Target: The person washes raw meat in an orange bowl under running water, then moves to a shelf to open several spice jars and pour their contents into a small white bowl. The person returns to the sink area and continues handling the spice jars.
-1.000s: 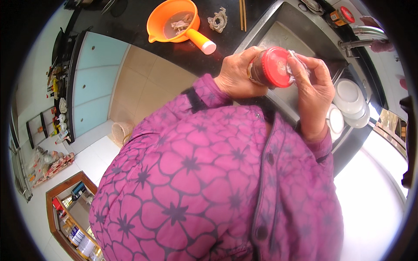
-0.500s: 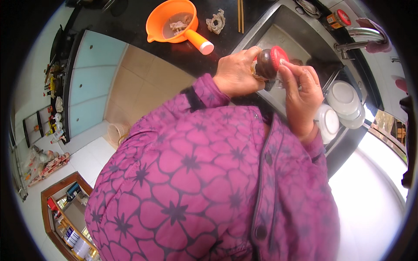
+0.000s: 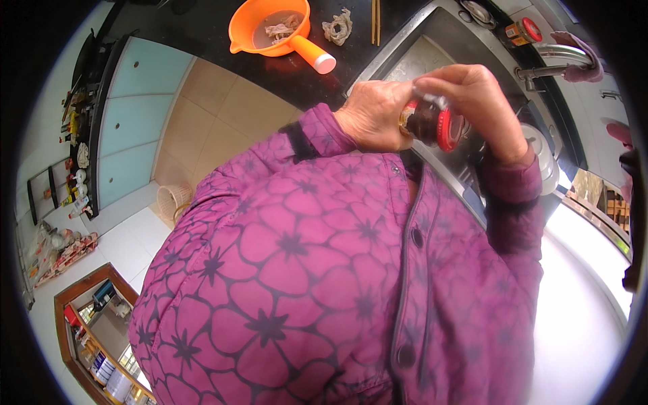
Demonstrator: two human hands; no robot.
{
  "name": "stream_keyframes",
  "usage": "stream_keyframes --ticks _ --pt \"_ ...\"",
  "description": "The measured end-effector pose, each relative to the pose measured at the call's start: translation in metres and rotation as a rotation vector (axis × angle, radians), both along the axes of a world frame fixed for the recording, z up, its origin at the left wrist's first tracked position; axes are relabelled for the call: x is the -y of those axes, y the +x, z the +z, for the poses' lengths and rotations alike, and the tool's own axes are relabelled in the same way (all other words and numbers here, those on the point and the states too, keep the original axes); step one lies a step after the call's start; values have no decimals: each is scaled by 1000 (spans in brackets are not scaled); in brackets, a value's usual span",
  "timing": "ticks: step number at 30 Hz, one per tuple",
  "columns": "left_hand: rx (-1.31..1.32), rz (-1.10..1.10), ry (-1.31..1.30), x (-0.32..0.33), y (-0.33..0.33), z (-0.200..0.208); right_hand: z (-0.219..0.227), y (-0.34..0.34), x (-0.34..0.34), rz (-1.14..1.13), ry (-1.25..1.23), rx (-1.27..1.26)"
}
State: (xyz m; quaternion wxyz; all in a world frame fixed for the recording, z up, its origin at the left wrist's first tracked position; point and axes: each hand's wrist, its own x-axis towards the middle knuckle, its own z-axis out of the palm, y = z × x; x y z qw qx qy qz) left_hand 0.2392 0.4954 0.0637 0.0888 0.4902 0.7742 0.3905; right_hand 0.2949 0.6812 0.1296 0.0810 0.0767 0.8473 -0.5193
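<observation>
My left hand [image 3: 375, 116] is wrapped round a dark glass jar [image 3: 426, 124], held on its side above the sink's near edge. A red screw lid [image 3: 447, 130] closes the jar's right end. Over the jar arches my right hand [image 3: 474, 96], its thumb and fingers pinched together near the glass beside the left knuckles. Something small and whitish shows under those fingers; what it is I cannot make out. The pinched fingertips are partly hidden.
On the black counter [image 3: 216, 40] stand an orange handled strainer bowl [image 3: 314, 54] with wet whitish scraps, a crumpled cloth [image 3: 337, 27] and chopsticks [image 3: 375, 20]. White bowls [image 3: 540, 158] sit right of the metal sink [image 3: 395, 57]. Behind it are a tap [image 3: 543, 71] and another red-lidded jar [image 3: 523, 32].
My right hand has moved from the lid's edge up and over the jar's side, the elbow swinging outward. The jar has turned so its lid points more to the right and toward me.
</observation>
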Motion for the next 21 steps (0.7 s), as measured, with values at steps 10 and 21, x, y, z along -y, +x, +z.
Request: stream_keyframes --ticks 10,21 --pt "308 114 288 -6 -4 -9 -68 17 28 -326 -1178 -355" --pt "733 64 431 -33 5 3 -42 25 59 -751 -830 -759"
